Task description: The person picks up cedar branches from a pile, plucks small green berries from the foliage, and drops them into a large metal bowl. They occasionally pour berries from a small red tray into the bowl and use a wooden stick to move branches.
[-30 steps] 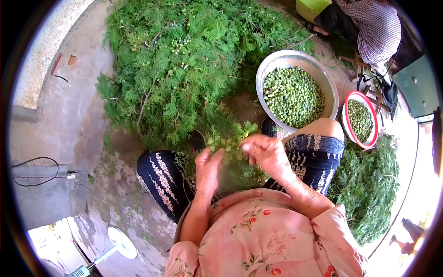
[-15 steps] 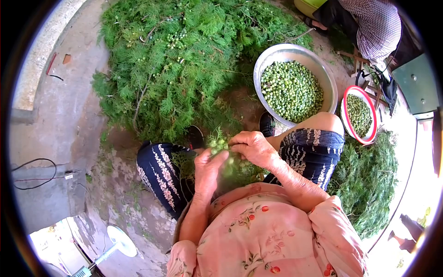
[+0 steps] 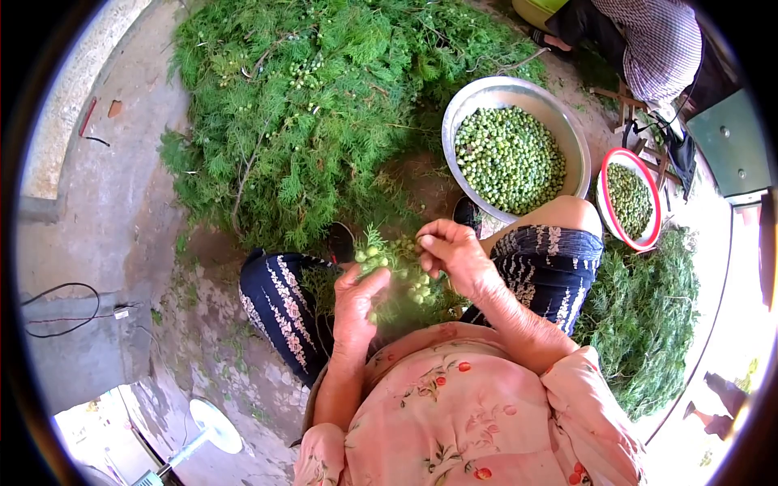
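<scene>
My left hand (image 3: 356, 304) is closed round a green sprig (image 3: 373, 253) that bears pale round berries. Just right of it, my right hand (image 3: 454, 257) has its fingers curled, thumb near forefinger, beside the sprig; whether anything small sits between the fingertips is too small to tell. Below both hands, more berries and greenery (image 3: 417, 292) lie between my knees, partly blurred. A large metal basin (image 3: 575, 142) full of green berries stands beyond my right knee.
A big heap of green branches (image 3: 284, 121) spreads ahead. At the right are a red-rimmed bowl (image 3: 655, 198) of berries and more branches (image 3: 640, 324). Another person (image 3: 656, 49) sits at the upper right. A white fan (image 3: 215, 425) stands at the lower left.
My right hand has moved slightly up and right, away from the sprig, and its fingers have loosened. My left hand has shifted a little left with the sprig.
</scene>
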Action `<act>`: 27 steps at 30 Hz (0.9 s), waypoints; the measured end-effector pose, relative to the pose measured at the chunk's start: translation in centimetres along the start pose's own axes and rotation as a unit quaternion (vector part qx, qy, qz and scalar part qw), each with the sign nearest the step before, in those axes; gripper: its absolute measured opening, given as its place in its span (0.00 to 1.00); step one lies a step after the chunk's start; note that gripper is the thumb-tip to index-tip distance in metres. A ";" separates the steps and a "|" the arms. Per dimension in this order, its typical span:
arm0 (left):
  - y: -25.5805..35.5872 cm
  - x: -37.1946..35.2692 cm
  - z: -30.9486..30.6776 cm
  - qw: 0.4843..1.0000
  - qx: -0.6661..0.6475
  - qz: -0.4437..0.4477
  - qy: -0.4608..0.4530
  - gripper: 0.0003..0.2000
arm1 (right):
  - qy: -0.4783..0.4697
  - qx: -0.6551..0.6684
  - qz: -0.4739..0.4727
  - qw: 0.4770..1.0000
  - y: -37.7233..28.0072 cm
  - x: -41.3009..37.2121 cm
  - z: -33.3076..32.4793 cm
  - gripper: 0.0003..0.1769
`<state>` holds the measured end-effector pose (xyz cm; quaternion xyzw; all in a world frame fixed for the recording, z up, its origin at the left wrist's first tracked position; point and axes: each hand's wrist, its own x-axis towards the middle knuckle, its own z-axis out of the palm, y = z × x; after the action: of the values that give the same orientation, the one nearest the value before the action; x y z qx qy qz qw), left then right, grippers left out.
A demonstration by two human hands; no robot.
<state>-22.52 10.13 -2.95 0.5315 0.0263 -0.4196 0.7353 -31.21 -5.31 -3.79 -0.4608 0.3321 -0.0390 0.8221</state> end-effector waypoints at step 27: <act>-0.5 -0.4 0.2 0.993 0.113 -0.010 -0.013 0.02 | -0.154 0.215 0.015 0.964 0.3 -0.1 -0.1 0.09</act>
<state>-23.19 10.14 -3.03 0.6058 -0.0256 -0.4341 0.6663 -31.42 -5.21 -3.98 -0.2690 0.1921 -0.0258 0.9434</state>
